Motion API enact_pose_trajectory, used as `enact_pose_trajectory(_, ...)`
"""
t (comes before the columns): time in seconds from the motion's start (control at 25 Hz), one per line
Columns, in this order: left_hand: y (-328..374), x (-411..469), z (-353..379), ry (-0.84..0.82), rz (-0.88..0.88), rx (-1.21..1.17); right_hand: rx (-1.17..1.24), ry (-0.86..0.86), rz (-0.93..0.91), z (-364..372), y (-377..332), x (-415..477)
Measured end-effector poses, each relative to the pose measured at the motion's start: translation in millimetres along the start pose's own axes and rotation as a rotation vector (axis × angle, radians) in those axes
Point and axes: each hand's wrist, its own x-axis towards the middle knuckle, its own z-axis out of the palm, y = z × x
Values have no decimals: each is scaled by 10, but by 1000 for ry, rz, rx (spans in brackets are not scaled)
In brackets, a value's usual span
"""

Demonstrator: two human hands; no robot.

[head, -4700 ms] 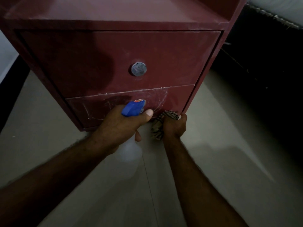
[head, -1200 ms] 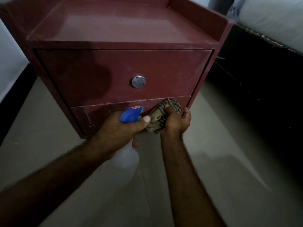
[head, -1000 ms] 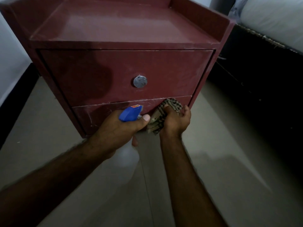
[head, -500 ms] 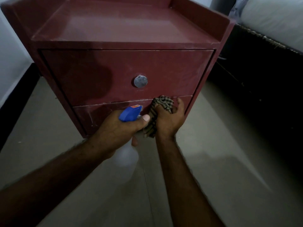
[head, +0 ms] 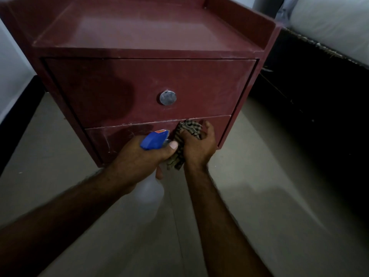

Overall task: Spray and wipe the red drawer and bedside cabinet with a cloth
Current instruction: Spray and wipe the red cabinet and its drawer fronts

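The red bedside cabinet [head: 151, 29] stands in front of me on the floor. Its upper drawer [head: 99, 92] has a round metal knob [head: 168, 97] and a dark wet patch on the left. My left hand [head: 139, 158] grips a spray bottle [head: 154, 139] with a blue head and a pale body hanging below the hand. My right hand [head: 196, 145] presses a checked cloth [head: 188, 128] against the lower drawer front [head: 111, 136], just right of the bottle's nozzle. Both hands nearly touch.
A dark bed frame [head: 311, 100] with a white mattress [head: 331, 25] runs along the right. A white wall with a black skirting [head: 18, 120] lies to the left. Pale tiled floor [head: 259, 196] spreads below the cabinet.
My right hand has slid the cloth leftward along the lower drawer front, from its right end toward the spray bottle. My left hand has held still with the bottle.
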Motion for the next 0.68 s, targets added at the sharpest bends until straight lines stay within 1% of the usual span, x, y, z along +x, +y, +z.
enact_pose_trajectory(0.08, 13, -7, 13, -5, -10, 3, 12, 17, 12, -80, 0, 79)
enact_pose_trajectory(0.16, 9, -17, -3, -3, -11, 20, 28, 116, 28, -174, -22, 197)
enact_pose_trajectory(0.24, 10, -23, -29, 7, -12, 27, 21, 157, 44, -181, -8, 223)
enact_pose_trajectory(0.32, 15, -29, -30, 3, -8, 21, -12, 128, 28, -102, 40, 133)
enact_pose_trajectory(0.44, 26, -21, 11, 2, -19, 9, -38, 20, -19, -17, 148, -7)
enact_pose_trajectory(0.52, 26, -22, 31, 2, -25, -2, -24, 3, -20, -65, 187, 16)
enact_pose_trajectory(0.6, 22, -25, 20, -5, -31, 23, 20, 82, 24, -141, 206, 109)
enact_pose_trajectory(0.68, 3, -25, -20, 8, -32, 30, 15, 180, 46, -174, 234, 165)
